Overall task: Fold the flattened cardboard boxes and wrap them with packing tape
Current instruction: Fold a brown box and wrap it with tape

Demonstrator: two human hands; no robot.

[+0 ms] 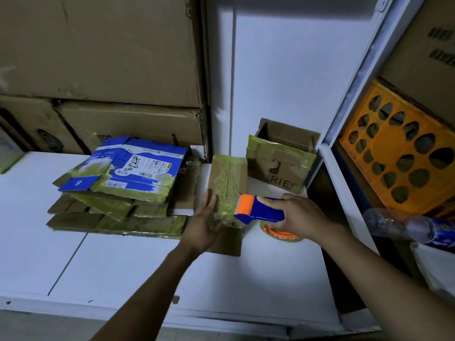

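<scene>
A small cardboard box (227, 188) stood on the white surface (123, 267), right of a stack of flattened boxes (118, 193); the left hand (205, 222), fingers spread, steadied its side. The right hand (298, 215), fingers wrapped around a blue-and-orange tape dispenser (258, 209), held the dispenser's orange end against the box.

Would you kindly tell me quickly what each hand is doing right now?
Left hand: open, fingers spread, pressed flat against the side of the small taped box.
Right hand: closed around the blue and orange tape dispenser, at the box.
</scene>
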